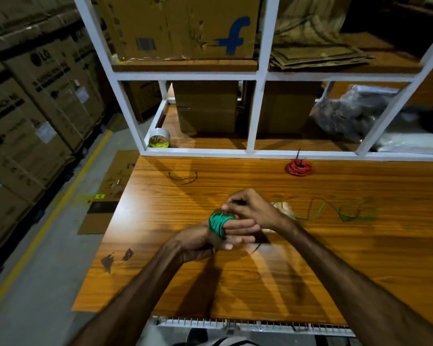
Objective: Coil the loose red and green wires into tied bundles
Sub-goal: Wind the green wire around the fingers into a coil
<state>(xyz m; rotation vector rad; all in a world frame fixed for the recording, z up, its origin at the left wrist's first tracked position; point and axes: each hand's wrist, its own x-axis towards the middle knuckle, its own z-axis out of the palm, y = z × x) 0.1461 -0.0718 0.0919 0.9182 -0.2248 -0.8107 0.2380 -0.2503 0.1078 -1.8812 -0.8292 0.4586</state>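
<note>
My left hand [211,239] serves as the former: the green wire [219,223] is wound in snug turns around its straight fingers, near the middle of the tabletop [160,270]. It looks light, thin and springy, so I judge the turns would loosen if I let go. At one o'clock from the coil my right hand [250,208] pinches the strand where it meets the coil. The loose tail trails off toward three o'clock. At one o'clock, farther back, lies the tied red bundle [300,168].
</note>
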